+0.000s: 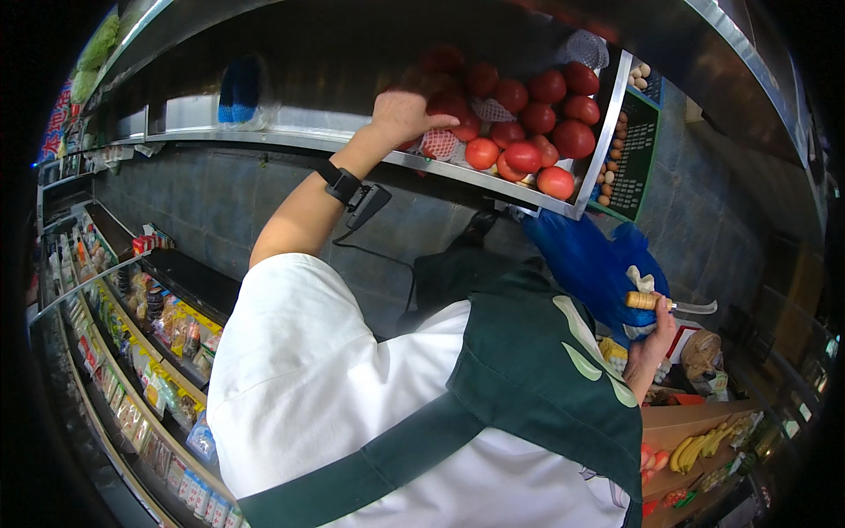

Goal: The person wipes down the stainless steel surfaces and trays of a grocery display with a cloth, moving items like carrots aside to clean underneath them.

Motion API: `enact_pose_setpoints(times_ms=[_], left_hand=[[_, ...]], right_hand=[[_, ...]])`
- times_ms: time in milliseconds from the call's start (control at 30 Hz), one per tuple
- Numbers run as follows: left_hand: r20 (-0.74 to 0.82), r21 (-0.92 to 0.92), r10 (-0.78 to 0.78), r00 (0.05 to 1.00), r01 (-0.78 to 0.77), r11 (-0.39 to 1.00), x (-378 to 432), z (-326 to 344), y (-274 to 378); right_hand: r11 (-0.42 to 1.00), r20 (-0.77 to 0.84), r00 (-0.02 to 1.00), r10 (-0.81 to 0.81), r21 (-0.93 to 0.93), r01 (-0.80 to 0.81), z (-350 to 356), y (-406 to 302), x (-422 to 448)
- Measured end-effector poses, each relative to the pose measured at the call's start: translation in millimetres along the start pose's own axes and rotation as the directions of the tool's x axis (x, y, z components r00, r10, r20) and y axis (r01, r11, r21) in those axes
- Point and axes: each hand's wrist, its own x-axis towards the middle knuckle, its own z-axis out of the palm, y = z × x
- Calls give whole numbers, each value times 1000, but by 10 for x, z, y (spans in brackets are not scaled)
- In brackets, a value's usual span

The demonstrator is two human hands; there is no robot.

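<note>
My left hand (406,113), with a black strap and device on its wrist, reaches over the left end of a pile of tomatoes (523,157) in a metal-edged tray (597,142). Its thumb lies against tomatoes, while its fingers run into shadow, so their grip is hidden. One tomato in white foam netting (439,144) sits just below that hand. At the right, my right hand (653,340) holds a curved-blade knife (693,307) by its light wooden handle, above a blue plastic bag (574,257). Whitish scraps (640,280) lie on the bag beside the handle.
Green crate (650,158) with eggs stands beyond the tray's right end. A blue netted bundle (239,92) lies farther left in the tray. Shelves of packaged goods (152,389) run along the lower left. Bananas (700,449) lie on a wooden shelf at lower right. A black cable (379,256) hangs near my left arm.
</note>
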Motion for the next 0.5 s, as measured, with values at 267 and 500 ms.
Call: enact_pose_setpoints(times_ms=[267,500], left_hand=[[-72,-155,-26,997,14,988,-60,-199,-266],[-286,-316,-222,932,127,940,-429,-91,-114]], right_hand=[[1000,26,999,-24,6,23,53,-27,-4],[1000,21,1000,-6,18,6,5,0,23]])
